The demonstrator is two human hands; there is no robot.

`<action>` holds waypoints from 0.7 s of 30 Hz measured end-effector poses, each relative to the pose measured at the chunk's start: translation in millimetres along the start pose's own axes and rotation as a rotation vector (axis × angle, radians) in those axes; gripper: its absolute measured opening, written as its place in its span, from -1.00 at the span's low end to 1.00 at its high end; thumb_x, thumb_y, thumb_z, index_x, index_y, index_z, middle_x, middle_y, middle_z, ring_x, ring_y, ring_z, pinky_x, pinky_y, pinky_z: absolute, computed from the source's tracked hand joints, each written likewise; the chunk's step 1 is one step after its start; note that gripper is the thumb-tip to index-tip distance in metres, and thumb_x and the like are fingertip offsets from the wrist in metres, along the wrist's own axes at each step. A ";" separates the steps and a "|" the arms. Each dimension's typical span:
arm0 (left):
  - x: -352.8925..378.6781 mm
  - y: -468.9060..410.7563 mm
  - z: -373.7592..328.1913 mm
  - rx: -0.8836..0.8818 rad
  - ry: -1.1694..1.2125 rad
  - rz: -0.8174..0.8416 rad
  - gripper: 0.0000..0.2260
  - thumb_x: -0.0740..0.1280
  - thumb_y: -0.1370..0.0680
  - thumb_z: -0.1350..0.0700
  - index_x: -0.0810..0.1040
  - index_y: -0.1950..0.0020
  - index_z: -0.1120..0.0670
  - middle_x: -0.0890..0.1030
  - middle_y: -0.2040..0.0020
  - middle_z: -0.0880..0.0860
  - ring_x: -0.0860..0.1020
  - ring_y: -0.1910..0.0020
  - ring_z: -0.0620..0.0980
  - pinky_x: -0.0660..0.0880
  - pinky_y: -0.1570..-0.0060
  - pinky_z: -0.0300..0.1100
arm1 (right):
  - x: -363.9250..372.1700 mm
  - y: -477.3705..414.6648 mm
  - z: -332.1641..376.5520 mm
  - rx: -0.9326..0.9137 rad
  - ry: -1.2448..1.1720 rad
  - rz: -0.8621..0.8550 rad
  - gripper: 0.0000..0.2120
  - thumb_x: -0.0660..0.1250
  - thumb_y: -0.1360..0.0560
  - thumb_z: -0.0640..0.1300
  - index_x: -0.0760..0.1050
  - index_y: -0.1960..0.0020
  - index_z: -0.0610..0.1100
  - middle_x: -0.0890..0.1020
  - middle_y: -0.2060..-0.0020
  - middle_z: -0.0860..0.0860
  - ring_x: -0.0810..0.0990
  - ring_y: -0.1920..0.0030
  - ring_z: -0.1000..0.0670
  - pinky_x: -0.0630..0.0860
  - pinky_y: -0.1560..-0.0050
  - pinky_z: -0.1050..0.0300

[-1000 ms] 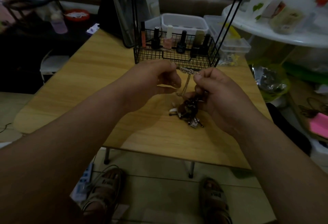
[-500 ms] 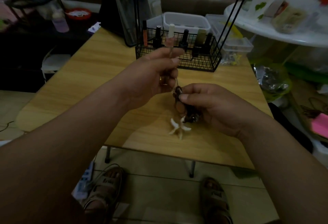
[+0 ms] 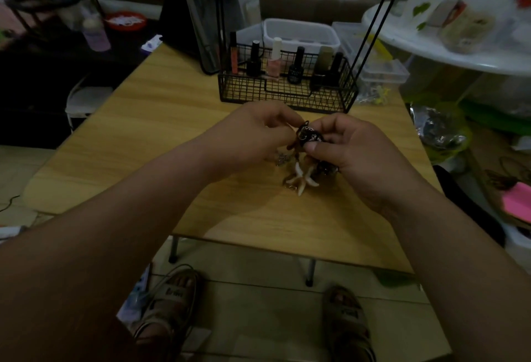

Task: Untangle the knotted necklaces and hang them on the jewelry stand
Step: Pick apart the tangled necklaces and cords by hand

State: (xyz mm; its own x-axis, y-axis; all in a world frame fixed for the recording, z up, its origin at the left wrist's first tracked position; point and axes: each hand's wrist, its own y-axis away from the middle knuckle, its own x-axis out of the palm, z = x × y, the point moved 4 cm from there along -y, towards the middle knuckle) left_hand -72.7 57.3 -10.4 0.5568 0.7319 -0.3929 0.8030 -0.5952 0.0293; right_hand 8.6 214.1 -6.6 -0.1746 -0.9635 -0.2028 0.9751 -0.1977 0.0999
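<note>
A dark knot of tangled necklaces [image 3: 309,135] hangs above the middle of the wooden table [image 3: 161,120]. My right hand [image 3: 353,155] pinches the knot between thumb and fingers. My left hand [image 3: 253,134] has its fingers curled on the knot's left side, pinching a strand. A white starfish-shaped pendant [image 3: 303,179] dangles from the tangle and touches the table. A small silver piece of chain [image 3: 281,158] lies under my left hand. The black wire jewelry stand [image 3: 379,17] rises behind, its top out of frame.
A black wire basket [image 3: 287,94] with several nail polish bottles forms the stand's base at the table's far side. A mirror [image 3: 207,11] leans behind it. Clear plastic boxes [image 3: 382,71] sit at the back right. A white round table [image 3: 448,51] stands to the right.
My left hand came down from its raised pull and closed in on the knot. My right hand lifted the tangle higher. The starfish pendant shifted slightly right on the table.
</note>
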 end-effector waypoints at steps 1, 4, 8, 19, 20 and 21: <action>0.7 0.7 -1.0 0.016 -0.015 0.015 -0.86 0.39 -0.62 0.17 0.65 -0.15 0.00 0.66 0.08 -0.03 0.56 0.33 -0.28 0.49 0.29 -0.33 | -0.2 -0.1 0.0 -0.008 0.018 -0.006 -0.83 0.38 -0.55 -0.39 0.59 -0.10 -0.20 0.75 0.10 -0.15 0.74 0.13 -0.07 0.65 0.17 0.22; 2.3 1.1 -0.9 0.048 -0.072 0.035 -0.96 0.41 -0.62 0.17 0.64 -0.05 0.05 0.65 0.20 -0.06 0.56 0.33 -0.28 0.48 0.31 -0.35 | -1.5 -1.1 -0.8 -0.013 0.095 -0.026 -0.81 0.41 -0.55 -0.35 0.60 -0.09 -0.13 0.75 0.11 -0.09 0.75 0.08 -0.09 0.65 0.11 0.14; 3.8 0.6 -0.2 0.046 -0.059 0.026 -0.95 0.40 -0.63 0.15 0.60 0.03 0.08 0.63 0.26 -0.07 0.55 0.35 -0.25 0.48 0.32 -0.33 | -0.8 -0.7 -1.2 0.005 0.110 -0.007 -0.79 0.45 -0.54 -0.30 0.56 -0.13 -0.10 0.74 0.13 -0.12 0.74 0.10 -0.16 0.60 0.09 0.00; 6.0 0.1 -0.8 -0.003 0.086 0.021 -0.95 0.37 -0.61 0.23 0.52 0.02 0.12 0.68 0.03 0.25 0.68 0.10 0.08 0.63 -0.06 0.15 | -5.9 -3.0 -2.1 -0.062 0.166 -0.089 -0.88 0.42 -0.56 -0.27 0.58 -0.04 -0.09 0.70 0.14 -0.10 0.67 0.15 -0.01 0.58 0.11 0.08; 6.4 0.1 -0.9 0.012 0.067 0.038 -0.92 0.37 -0.61 0.25 0.53 -0.06 0.12 0.68 0.03 0.25 0.69 0.10 0.10 0.64 -0.04 0.12 | -5.5 -2.5 -1.5 -0.065 0.164 -0.080 -0.87 0.41 -0.56 -0.28 0.58 -0.05 -0.09 0.70 0.16 -0.07 0.67 0.16 0.02 0.57 0.12 0.11; 6.7 0.2 -1.1 0.030 0.047 0.056 -0.86 0.38 -0.61 0.26 0.54 -0.13 0.11 0.69 0.04 0.22 0.69 0.08 0.11 0.64 -0.02 0.08 | -5.0 -1.6 -0.5 -0.065 0.158 -0.068 -0.86 0.41 -0.56 -0.28 0.58 -0.07 -0.09 0.71 0.16 -0.06 0.69 0.16 0.02 0.59 0.13 0.13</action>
State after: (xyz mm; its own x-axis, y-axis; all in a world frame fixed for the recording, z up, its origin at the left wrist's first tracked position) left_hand -68.6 62.5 -12.0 0.6108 0.7112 -0.3480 0.7638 -0.6451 0.0221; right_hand 8.0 219.4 -6.3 -0.2220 -0.9070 -0.3578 0.9695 -0.2445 0.0183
